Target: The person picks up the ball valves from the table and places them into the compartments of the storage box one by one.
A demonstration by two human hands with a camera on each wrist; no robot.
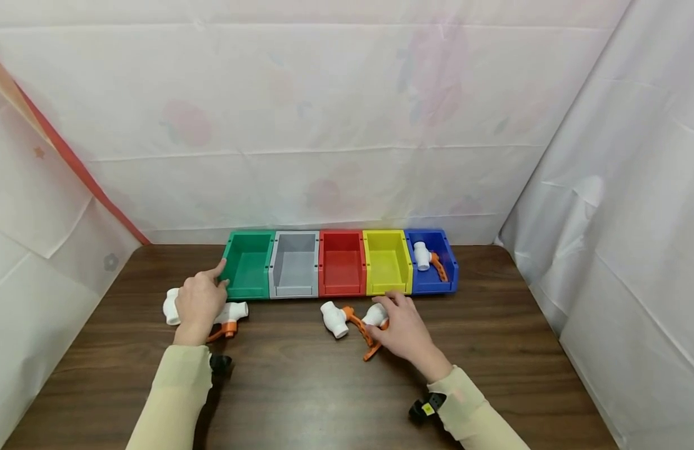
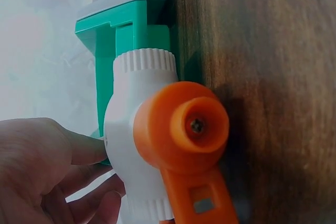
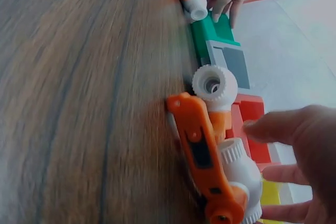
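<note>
The left hand (image 1: 201, 303) reaches to the left wall of the green bin (image 1: 251, 295), its extended index finger and thumb at that wall. Under and beside this hand lie two white valves: one (image 1: 170, 307) partly hidden by it, the other (image 1: 234, 311) with an orange handle, large in the left wrist view (image 2: 137, 129). The right hand (image 1: 406, 331) has its thumb and fingers spread around a white valve (image 1: 375, 314) with an orange handle; in the right wrist view the thumb stands off this valve (image 3: 244, 174). Another valve (image 1: 334, 320) lies just left of it.
Grey (image 1: 294, 291), red (image 1: 342, 290), yellow (image 1: 387, 289) and blue (image 1: 434, 289) bins stand in a row right of the green one. A white valve (image 1: 422, 256) with an orange handle lies in the blue bin. White patterned cloth (image 1: 324, 125) hangs behind the table.
</note>
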